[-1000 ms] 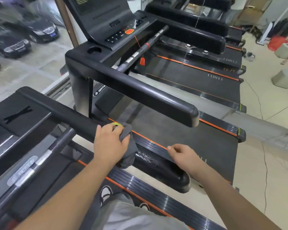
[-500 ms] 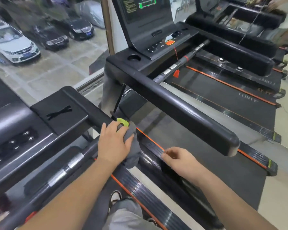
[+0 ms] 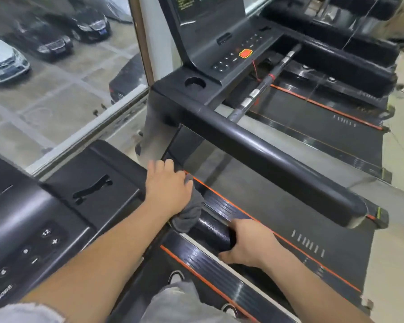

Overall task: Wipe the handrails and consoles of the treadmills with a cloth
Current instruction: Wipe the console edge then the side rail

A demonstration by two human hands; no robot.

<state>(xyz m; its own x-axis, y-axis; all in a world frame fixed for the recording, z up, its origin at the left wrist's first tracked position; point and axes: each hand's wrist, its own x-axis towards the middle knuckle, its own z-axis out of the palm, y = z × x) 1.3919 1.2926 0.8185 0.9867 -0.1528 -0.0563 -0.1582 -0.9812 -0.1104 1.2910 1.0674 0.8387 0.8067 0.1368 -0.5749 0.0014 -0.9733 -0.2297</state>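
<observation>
My left hand (image 3: pixel 167 188) presses a grey cloth (image 3: pixel 189 214) onto the black right handrail (image 3: pixel 211 228) of the near treadmill, close to where the rail joins the console tray (image 3: pixel 98 183). The cloth hangs down from under my palm. My right hand (image 3: pixel 247 244) grips the same handrail a little nearer to me, fingers wrapped over it. The rail between the two hands looks wet and shiny. The near console (image 3: pixel 26 248) with its buttons is at lower left.
A second treadmill stands beside, with its long handrail (image 3: pixel 278 159), cup holder (image 3: pixel 194 82), console (image 3: pixel 231 59) with a red button, and belt (image 3: pixel 278 206). A third one lies behind. A window at left overlooks parked cars (image 3: pixel 2 64). My shoes and grey trousers (image 3: pixel 180 301) are below.
My left hand has slid the cloth forward along the handrail towards the console. My right hand has closed around the rail. The view has tilted and shifted left.
</observation>
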